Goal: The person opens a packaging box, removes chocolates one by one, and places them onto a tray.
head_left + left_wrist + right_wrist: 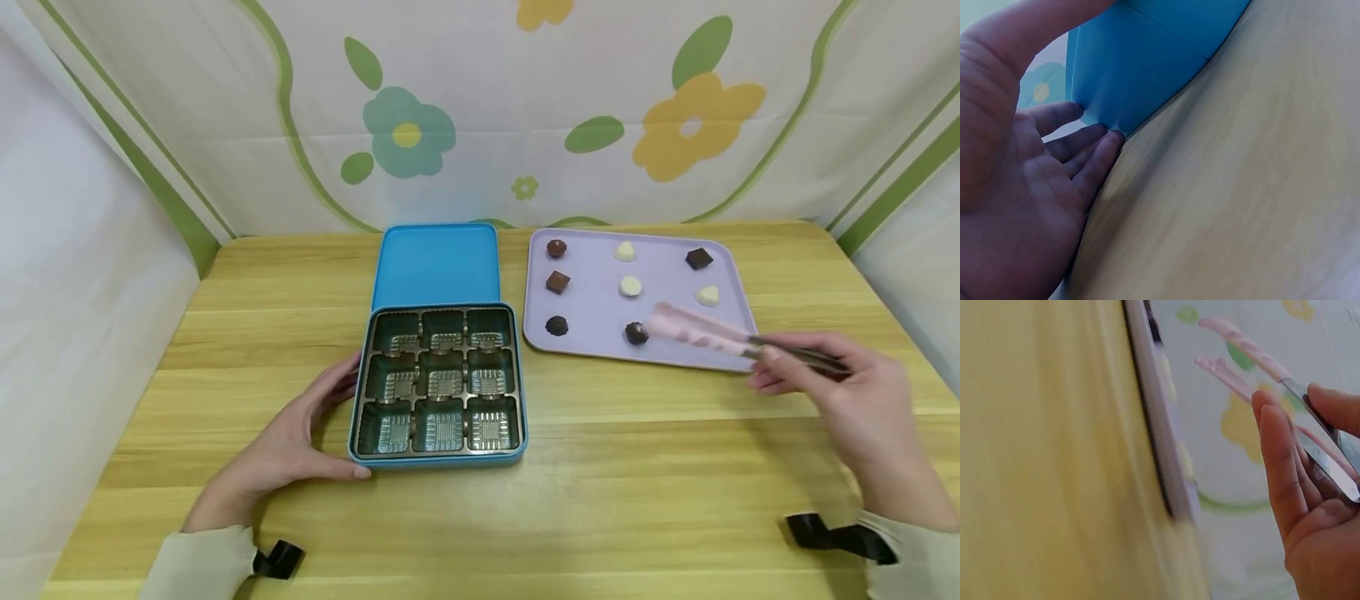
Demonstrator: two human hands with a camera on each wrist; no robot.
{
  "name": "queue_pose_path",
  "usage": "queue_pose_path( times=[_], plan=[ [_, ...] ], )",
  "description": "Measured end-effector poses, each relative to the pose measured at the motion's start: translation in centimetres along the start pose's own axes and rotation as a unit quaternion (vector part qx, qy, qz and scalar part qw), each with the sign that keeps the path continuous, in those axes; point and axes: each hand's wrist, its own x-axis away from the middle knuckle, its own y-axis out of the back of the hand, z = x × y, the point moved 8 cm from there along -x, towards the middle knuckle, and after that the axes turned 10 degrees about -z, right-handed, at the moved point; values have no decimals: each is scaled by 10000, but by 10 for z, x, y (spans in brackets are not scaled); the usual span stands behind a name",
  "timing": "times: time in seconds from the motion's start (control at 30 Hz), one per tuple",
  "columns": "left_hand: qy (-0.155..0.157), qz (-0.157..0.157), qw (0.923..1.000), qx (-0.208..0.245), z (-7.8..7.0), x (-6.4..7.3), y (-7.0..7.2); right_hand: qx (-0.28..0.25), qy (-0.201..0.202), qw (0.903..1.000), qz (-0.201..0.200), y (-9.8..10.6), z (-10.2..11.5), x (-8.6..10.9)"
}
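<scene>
A blue tin box (437, 459) with a dark divided insert stands on the table, ridged bottoms showing in its square compartments. At its near left corner, my left hand (300, 446) holds the box, thumb along the front side and fingertips against the left wall (1141, 59). My right hand (851, 392) grips pink-tipped metal tongs (701, 330); their arms stand apart in the right wrist view (1244, 347). In the head view the blurred tong tips overlap the tray beside a round dark chocolate (637, 333). Nothing shows between the tips.
Behind the box lies its blue lid (437, 267). A lilac tray (592, 350) at the back right bears several brown, dark and white chocolates, spaced in rows. The wooden table (637, 500) ends at a flowered cloth (480, 125) behind.
</scene>
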Motion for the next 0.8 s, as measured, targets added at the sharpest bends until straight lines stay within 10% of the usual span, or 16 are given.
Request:
queue_pose_path(
  times=[0.27, 0.8],
  plan=[
    [-183, 5, 9998, -23, 0, -1, 0, 1459, -139, 9706, 1911, -71, -19, 22],
    [-146, -15, 9999, -49, 0, 0, 1, 3670, 406, 9057, 2080, -71, -30, 17]
  ],
)
